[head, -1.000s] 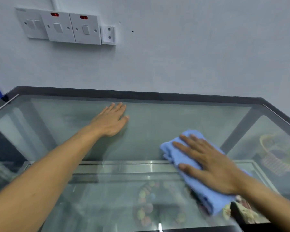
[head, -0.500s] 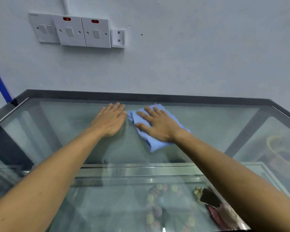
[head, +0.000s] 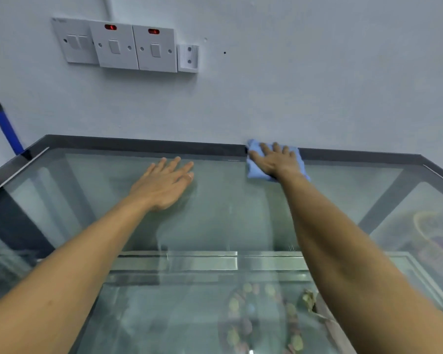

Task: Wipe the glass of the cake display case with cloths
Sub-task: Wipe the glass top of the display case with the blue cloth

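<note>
The glass top of the display case fills the lower half of the view, framed by a dark rim against the wall. My right hand lies flat with fingers spread on a blue cloth, pressing it onto the glass at the far edge by the rim. My left hand rests palm down on the glass to the left of the cloth, fingers apart, holding nothing. The cloth is mostly hidden under my right hand.
A grey wall with a row of switch plates rises right behind the case. A blue-handled pole leans at the far left. Through the glass I see a decorated cake below and a basket-like item at right.
My right hand has slid the cloth from the near right of the glass, past my left hand, out to the far edge by the wall. My left hand stays planted.
</note>
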The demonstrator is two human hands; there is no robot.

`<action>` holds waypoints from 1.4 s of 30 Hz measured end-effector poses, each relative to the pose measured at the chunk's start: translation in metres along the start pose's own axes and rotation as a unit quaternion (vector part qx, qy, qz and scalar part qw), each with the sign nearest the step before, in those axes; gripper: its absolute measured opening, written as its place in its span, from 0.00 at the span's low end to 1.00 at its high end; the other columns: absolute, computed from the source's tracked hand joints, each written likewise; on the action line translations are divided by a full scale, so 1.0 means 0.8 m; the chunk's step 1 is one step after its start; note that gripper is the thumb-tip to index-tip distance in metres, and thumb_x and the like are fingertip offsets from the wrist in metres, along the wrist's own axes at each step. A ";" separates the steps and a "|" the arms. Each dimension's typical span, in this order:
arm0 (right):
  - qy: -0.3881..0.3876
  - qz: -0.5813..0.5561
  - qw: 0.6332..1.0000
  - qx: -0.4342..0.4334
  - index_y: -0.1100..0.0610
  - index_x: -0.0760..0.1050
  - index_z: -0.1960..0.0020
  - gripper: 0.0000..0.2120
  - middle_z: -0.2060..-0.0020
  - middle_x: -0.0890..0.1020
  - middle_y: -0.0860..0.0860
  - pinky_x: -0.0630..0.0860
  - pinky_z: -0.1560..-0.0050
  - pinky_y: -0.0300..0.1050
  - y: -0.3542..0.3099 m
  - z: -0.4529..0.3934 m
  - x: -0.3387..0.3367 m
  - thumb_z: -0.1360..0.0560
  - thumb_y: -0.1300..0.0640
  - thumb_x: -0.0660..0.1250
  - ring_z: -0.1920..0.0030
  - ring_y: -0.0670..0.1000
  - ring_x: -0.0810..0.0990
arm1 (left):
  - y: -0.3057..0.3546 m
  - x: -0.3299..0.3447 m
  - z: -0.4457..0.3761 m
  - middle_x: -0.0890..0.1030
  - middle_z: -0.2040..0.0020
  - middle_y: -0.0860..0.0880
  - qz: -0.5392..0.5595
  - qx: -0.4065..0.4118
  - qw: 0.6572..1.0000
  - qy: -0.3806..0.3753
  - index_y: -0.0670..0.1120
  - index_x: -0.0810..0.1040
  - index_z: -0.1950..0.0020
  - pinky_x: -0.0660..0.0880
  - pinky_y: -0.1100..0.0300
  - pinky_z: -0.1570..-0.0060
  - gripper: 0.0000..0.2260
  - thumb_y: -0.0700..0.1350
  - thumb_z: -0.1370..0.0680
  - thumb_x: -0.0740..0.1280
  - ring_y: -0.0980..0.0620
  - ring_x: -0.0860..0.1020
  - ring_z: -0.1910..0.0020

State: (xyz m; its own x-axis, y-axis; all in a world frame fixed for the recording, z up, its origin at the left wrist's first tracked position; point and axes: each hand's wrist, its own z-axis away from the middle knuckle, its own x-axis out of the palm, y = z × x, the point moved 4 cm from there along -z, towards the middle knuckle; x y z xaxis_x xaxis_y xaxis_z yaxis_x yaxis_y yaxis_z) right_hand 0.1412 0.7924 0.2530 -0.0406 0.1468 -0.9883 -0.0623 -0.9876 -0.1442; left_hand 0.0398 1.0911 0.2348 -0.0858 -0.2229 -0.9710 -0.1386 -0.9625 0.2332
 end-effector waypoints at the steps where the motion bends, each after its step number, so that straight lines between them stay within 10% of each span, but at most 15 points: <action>1: -0.009 0.001 0.999 -0.035 0.46 0.51 0.16 0.36 0.16 0.51 0.54 0.47 0.20 0.61 -0.044 0.001 0.010 0.19 0.30 0.47 0.18 0.63 0.49 | -0.002 0.000 0.000 0.44 0.15 0.56 0.011 -0.004 1.000 0.004 0.62 0.46 0.16 0.39 0.49 0.18 0.26 0.63 0.15 0.39 0.50 0.42 0.16; 9: -0.016 0.021 0.948 -0.316 0.40 0.52 0.17 0.38 0.17 0.54 0.46 0.48 0.19 0.52 -0.046 0.211 0.023 0.23 0.25 0.42 0.18 0.51 0.50 | -0.008 -0.001 -0.009 0.45 0.15 0.52 -0.002 -0.024 1.000 0.019 0.52 0.48 0.14 0.42 0.48 0.18 0.28 0.60 0.14 0.45 0.49 0.44 0.16; 16: 0.001 0.014 0.998 -0.068 0.43 0.53 0.17 0.54 0.17 0.56 0.52 0.50 0.19 0.58 0.130 0.100 -0.020 0.36 0.16 0.36 0.18 0.57 0.54 | -0.023 -0.011 0.014 0.44 0.15 0.52 -0.022 -0.036 0.999 -0.011 0.62 0.47 0.16 0.39 0.44 0.20 0.30 0.68 0.17 0.46 0.45 0.42 0.16; 20: 0.015 0.012 1.000 0.020 0.43 0.51 0.16 0.38 0.16 0.52 0.53 0.50 0.22 0.61 0.053 0.028 -0.006 0.22 0.27 0.44 0.18 0.61 0.50 | -0.049 -0.010 0.025 0.44 0.15 0.53 -0.026 -0.030 0.999 -0.005 0.64 0.47 0.16 0.40 0.46 0.19 0.28 0.67 0.16 0.45 0.46 0.42 0.16; 25: -0.029 0.026 0.979 -0.202 0.44 0.49 0.16 0.35 0.16 0.51 0.53 0.46 0.20 0.60 -0.149 0.107 0.035 0.18 0.30 0.48 0.17 0.61 0.49 | -0.044 -0.013 0.022 0.45 0.15 0.52 -0.014 -0.031 0.999 0.005 0.62 0.48 0.16 0.41 0.47 0.19 0.25 0.61 0.14 0.42 0.46 0.44 0.16; 30: -0.038 -0.002 0.916 -0.400 0.34 0.47 0.18 0.34 0.16 0.47 0.43 0.39 0.18 0.51 -0.064 0.377 0.031 0.21 0.26 0.47 0.17 0.48 0.41 | -0.043 -0.016 0.031 0.44 0.15 0.52 -0.016 -0.026 0.999 -0.012 0.61 0.47 0.16 0.40 0.46 0.19 0.26 0.62 0.14 0.42 0.46 0.43 0.16; 37: -0.006 0.025 0.992 -0.121 0.36 0.52 0.19 0.47 0.17 0.56 0.48 0.49 0.19 0.53 0.167 0.255 -0.018 0.32 0.17 0.35 0.17 0.51 0.53 | -0.035 -0.016 0.048 0.43 0.15 0.51 -0.028 -0.032 0.999 -0.020 0.58 0.45 0.15 0.40 0.46 0.19 0.29 0.65 0.15 0.44 0.45 0.42 0.16; 42: 0.002 0.015 0.995 -0.097 0.45 0.52 0.16 0.49 0.17 0.56 0.55 0.52 0.20 0.60 -0.011 0.172 0.008 0.31 0.21 0.37 0.19 0.62 0.55 | -0.037 -0.012 0.058 0.43 0.15 0.51 -0.026 -0.032 0.999 -0.013 0.57 0.46 0.15 0.40 0.46 0.19 0.29 0.64 0.14 0.44 0.46 0.43 0.16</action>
State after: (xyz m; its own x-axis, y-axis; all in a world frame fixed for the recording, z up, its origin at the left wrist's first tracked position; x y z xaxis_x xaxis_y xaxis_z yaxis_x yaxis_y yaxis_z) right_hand 0.0045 0.8099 0.2547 -0.0360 0.1178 -0.9924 0.1333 -0.9836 -0.1216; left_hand -0.0012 1.1289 0.2399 -0.1062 -0.1682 -0.9800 -0.0805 -0.9809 0.1770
